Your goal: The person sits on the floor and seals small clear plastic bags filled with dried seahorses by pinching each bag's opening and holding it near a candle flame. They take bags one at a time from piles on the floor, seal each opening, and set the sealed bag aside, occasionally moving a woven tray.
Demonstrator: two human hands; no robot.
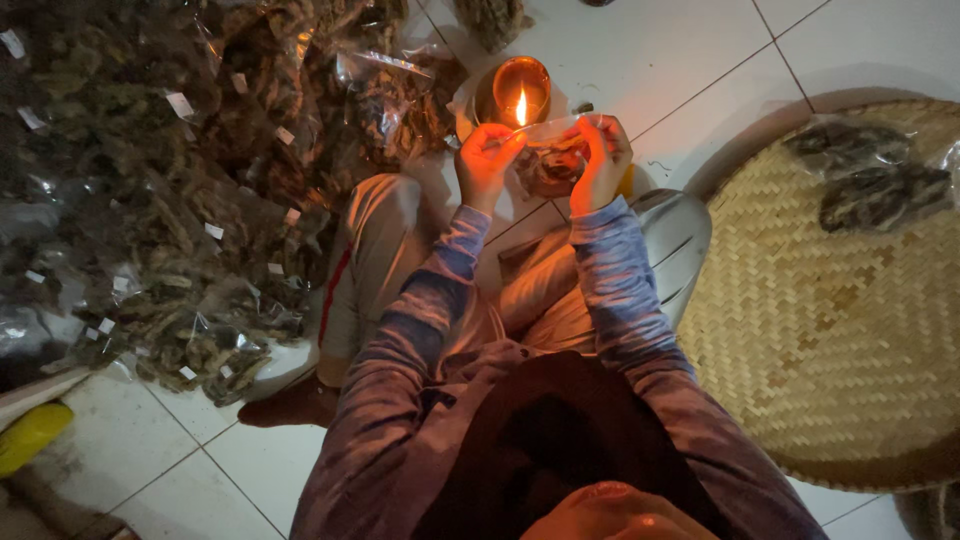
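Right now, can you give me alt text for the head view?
Both hands, left hand and right hand, hold a small clear packet of dark dried pieces beside a candle flame. A heap of filled packets lies left; a woven tray lies right.

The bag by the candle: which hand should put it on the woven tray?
Probably the right hand. It grips the bag on the side nearer the woven tray; the left hand sits toward the bag pile.

We hold a small clear packet [548, 150] stretched between left hand [487, 160] and right hand [603, 160], its top edge at the candle flame [520, 105]; a woven tray [830, 330] lies right.
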